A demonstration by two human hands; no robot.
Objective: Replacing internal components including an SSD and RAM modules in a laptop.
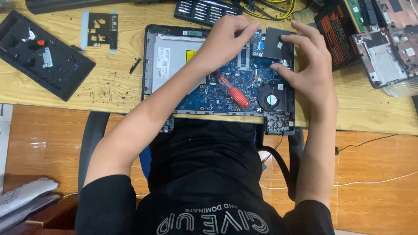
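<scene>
Opened laptop chassis (150, 61) lies on the wooden desk (113, 87), blue motherboard (226, 89) exposed. My left hand (224, 41) rests over the upper middle of the board, fingers curled and pressed together, tips touching the edge of a dark square drive (275, 43) at the chassis's top right corner. My right hand (307, 65) has its fingers spread around the same drive: fingertips on its far edge, thumb at its near edge. A red-handled screwdriver (233, 90) lies loose on the board, just beside the round cooling fan (271, 98). Screwdriver bit set (204, 11) sits beyond the chassis. Black bottom cover (41, 54) lies well apart at left.
</scene>
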